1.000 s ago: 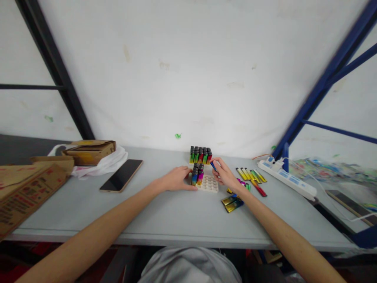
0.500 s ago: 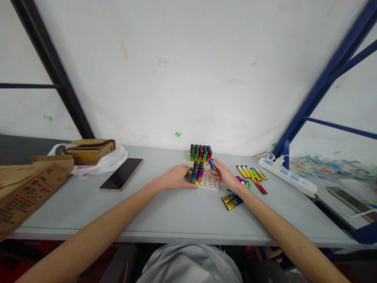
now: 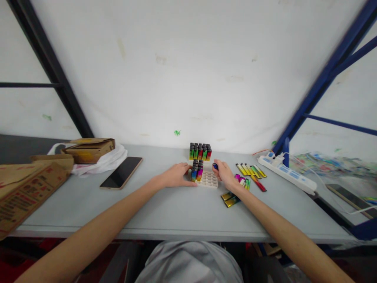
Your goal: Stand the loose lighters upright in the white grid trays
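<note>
A white tray (image 3: pixel 209 181) with round holes lies on the grey table (image 3: pixel 176 208). Several coloured lighters (image 3: pixel 197 170) stand in its left part. My left hand (image 3: pixel 176 175) rests against the tray's left side, fingers touching it. My right hand (image 3: pixel 224 173) is at the tray's right edge and pinches a blue lighter (image 3: pixel 215 166). Behind the tray stands a full block of lighters (image 3: pixel 200 151). Loose lighters (image 3: pixel 251 171) lie to the right of my right hand, and two gold ones (image 3: pixel 229 199) lie under my right wrist.
A phone (image 3: pixel 121 172) lies face up at the left. Cardboard boxes (image 3: pixel 26 184) and a white bag (image 3: pixel 100 161) sit at the far left. A white power strip (image 3: pixel 287 175) runs along the right. A blue frame post (image 3: pixel 318 82) rises at the right.
My right hand has come down with the blue lighter to the tray's right edge. My left hand stays at the tray.
</note>
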`<state>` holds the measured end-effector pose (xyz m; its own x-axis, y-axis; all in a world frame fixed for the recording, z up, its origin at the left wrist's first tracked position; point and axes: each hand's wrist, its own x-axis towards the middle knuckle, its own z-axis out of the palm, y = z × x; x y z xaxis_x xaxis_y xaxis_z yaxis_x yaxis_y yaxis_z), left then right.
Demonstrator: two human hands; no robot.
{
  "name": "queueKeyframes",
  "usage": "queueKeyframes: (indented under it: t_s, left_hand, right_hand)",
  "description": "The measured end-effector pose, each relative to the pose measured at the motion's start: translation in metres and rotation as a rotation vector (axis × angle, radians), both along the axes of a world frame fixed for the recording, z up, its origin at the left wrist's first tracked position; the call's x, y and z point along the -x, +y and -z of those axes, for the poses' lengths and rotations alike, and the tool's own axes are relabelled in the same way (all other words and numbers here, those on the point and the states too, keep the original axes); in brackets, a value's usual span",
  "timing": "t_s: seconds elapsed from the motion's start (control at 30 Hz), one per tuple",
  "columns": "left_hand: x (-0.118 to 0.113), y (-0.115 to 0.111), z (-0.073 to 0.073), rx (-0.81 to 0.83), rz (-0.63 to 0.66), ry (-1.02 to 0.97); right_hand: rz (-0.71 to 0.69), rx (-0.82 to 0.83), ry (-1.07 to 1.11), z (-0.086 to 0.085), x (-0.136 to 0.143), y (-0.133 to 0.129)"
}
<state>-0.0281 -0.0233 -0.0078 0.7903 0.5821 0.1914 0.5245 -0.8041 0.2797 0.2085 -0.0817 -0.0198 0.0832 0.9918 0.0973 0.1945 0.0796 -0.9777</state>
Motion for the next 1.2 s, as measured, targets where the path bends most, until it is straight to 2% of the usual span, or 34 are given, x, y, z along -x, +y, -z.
queueKeyframes:
  t_s: [0.2,0.33,0.43,0.63,0.73,0.9,1.2]
  left_hand:
    - [0.000,-0.001,0.000,0.002,-0.006,0.006]
    - [0.000,0.000,0.000,0.019,0.013,-0.001]
    - [0.000,0.000,0.000,0.016,0.012,0.001]
    - [0.000,0.000,0.000,0.022,0.014,-0.006]
    - [0.000,0.000,0.001,0.017,0.014,-0.021]
    - [0.000,0.000,0.002,0.008,0.008,-0.011]
    - [0.001,0.001,0.003,0.009,0.009,-0.022]
  right_hand:
    - [-0.005,-0.019,-0.017,0.004,-0.001,0.003]
    - [0.030,-0.024,0.009,-0.001,-0.003,0.002]
    - [-0.024,-0.105,0.023,-0.008,-0.007,0.000]
    - [-0.180,-0.325,-0.335,-0.018,-0.011,-0.012]
    - [-0.240,-0.381,-0.361,-0.020,-0.008,-0.015]
    - [-0.256,-0.423,-0.343,-0.018,-0.003,-0.016]
    - [-0.205,-0.384,-0.416,-0.010,-0.004,-0.015]
